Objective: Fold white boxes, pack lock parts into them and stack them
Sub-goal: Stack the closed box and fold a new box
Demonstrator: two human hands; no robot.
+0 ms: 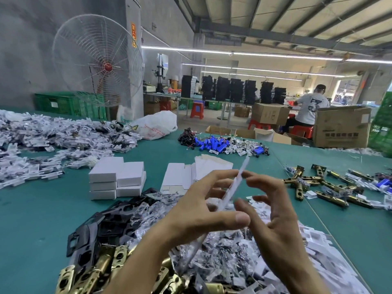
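Observation:
A flat, unfolded white box (239,177) stands edge-on between my two hands at mid-frame. My left hand (203,211) holds it with fingertips at its upper part and thumb stretched across below. My right hand (273,211) pinches its upper edge with fingers curled. Behind them lies a pile of flat white box blanks (182,177). To the left stands a stack of folded white boxes (116,177). Black plates (114,221), brass latches (93,272) and bagged small parts (224,253) lie heaped below my hands.
The green table (42,219) carries bagged parts (53,134) at far left, blue batteries (214,143) at the back and brass latches (331,187) at right. Cardboard cartons (341,126), a big fan (99,62) and a seated person (311,107) are beyond the table.

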